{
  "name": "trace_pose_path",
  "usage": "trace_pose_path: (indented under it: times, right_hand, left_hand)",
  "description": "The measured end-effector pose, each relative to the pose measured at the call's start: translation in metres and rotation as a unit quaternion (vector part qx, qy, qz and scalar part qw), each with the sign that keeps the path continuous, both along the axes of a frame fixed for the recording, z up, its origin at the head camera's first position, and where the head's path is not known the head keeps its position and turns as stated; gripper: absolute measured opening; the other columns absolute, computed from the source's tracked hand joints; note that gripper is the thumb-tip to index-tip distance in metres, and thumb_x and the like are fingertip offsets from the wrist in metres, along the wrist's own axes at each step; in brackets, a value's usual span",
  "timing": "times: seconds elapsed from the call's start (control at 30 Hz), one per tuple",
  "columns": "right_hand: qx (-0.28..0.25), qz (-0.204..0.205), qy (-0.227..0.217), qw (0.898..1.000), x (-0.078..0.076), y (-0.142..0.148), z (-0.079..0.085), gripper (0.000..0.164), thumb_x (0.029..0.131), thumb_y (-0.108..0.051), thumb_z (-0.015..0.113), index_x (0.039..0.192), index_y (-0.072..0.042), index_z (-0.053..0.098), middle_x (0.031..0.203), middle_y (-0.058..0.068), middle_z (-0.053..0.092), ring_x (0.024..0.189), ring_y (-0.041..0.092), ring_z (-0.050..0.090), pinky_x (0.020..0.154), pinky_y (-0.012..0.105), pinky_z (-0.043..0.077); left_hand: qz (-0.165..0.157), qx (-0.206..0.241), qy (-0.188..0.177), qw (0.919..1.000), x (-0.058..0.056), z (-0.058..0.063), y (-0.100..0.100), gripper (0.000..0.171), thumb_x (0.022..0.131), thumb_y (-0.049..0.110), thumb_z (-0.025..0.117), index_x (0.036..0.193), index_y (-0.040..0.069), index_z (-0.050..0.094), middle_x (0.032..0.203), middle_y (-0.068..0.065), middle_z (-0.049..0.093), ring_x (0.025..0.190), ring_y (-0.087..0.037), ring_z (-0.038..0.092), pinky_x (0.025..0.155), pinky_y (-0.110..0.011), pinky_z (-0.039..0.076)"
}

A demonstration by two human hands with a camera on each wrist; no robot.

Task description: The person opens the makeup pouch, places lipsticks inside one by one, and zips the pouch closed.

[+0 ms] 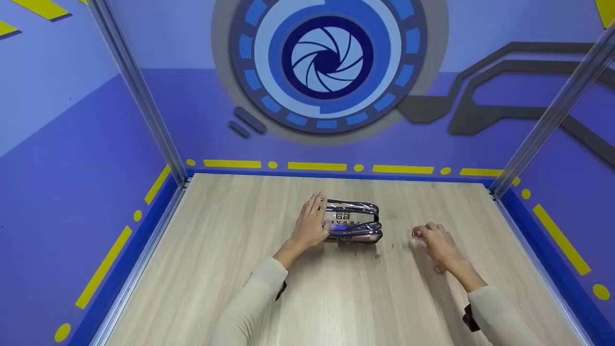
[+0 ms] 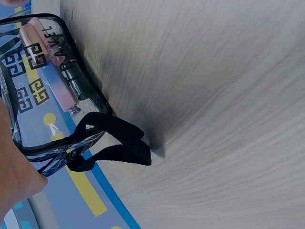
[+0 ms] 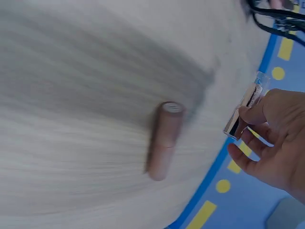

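Observation:
A clear cosmetic bag (image 1: 354,231) with black trim and printed lettering sits on the table. My left hand (image 1: 310,226) holds its left end, fingers along the far side and thumb at the near side. Through the bag wall (image 2: 40,102) in the left wrist view, several tubes (image 2: 47,69) show, and a black strap loop (image 2: 121,155) sticks out. Right of the bag, my right hand (image 1: 435,242) pinches a small clear rectangular tube (image 3: 245,107) with pink and black inside, between thumb and fingers. A brownish-pink lipstick tube (image 3: 166,140) lies on the table below the right hand.
The pale wood table (image 1: 230,269) is walled on the left, right and far sides by blue panels (image 1: 192,115) with yellow marks. Metal posts (image 1: 144,96) stand at the two far corners.

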State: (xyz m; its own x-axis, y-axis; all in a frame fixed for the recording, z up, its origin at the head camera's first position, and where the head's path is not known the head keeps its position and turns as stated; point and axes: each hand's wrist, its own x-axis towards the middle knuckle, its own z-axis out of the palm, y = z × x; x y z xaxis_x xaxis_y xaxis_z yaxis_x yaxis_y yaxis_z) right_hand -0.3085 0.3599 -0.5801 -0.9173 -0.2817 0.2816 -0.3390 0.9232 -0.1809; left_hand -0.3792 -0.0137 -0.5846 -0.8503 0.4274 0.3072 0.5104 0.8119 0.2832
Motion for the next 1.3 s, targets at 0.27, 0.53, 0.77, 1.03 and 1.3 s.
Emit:
trace_pose_path:
  times: [0.27,0.53,0.77,1.03,1.3]
  right_hand:
    - [-0.069,0.031,0.062,0.995,-0.016,-0.043,0.033,0.043,0.087,0.018,0.062,0.126,0.0,0.067,0.11,0.023,0.065,0.101,0.044,0.061,0.076,0.056,0.057]
    - [-0.124,0.079,0.126,0.981,-0.032,-0.091,0.053,0.035,0.086,0.016,0.065,0.116,0.0,0.07,0.106,0.02,0.07,0.099,0.041,0.065,0.08,0.054,0.058]
    - [-0.114,0.134,0.112,0.978,-0.039,-0.129,0.057,0.028,0.078,0.017,0.071,0.102,0.003,0.075,0.095,0.021,0.071,0.088,0.04,0.065,0.077,0.053,0.057]
    - [-0.074,0.124,0.055,0.988,-0.04,-0.149,0.05,0.022,0.081,0.013,0.071,0.096,-0.001,0.077,0.093,0.015,0.074,0.087,0.035,0.072,0.074,0.049,0.06]
    - [-0.04,0.129,0.038,0.99,-0.042,-0.158,0.041,0.017,0.081,0.013,0.07,0.084,-0.003,0.075,0.081,0.012,0.072,0.078,0.03,0.072,0.066,0.044,0.059]
  left_hand:
    - [0.002,-0.007,0.006,1.0,-0.001,0.003,-0.002,0.072,0.099,0.026,0.049,0.16,-0.002,0.024,0.168,-0.02,0.024,0.158,-0.036,0.021,0.129,-0.05,0.021]
    - [0.0,-0.013,-0.001,0.9999,-0.004,0.0,-0.002,0.073,0.099,0.027,0.046,0.161,-0.001,0.021,0.17,-0.019,0.021,0.159,-0.035,0.017,0.13,-0.048,0.018]
    - [0.001,-0.004,-0.003,1.0,-0.005,0.005,-0.003,0.074,0.099,0.024,0.051,0.161,-0.001,0.021,0.17,-0.019,0.021,0.159,-0.035,0.017,0.13,-0.05,0.018]
    - [0.005,-0.011,-0.002,0.9999,-0.002,0.002,-0.001,0.071,0.101,0.026,0.047,0.161,-0.001,0.022,0.17,-0.019,0.022,0.159,-0.035,0.018,0.13,-0.05,0.02]
    - [0.006,-0.011,0.013,0.9998,-0.001,-0.001,0.001,0.07,0.099,0.025,0.05,0.16,-0.002,0.027,0.168,-0.019,0.026,0.158,-0.035,0.021,0.129,-0.049,0.023]
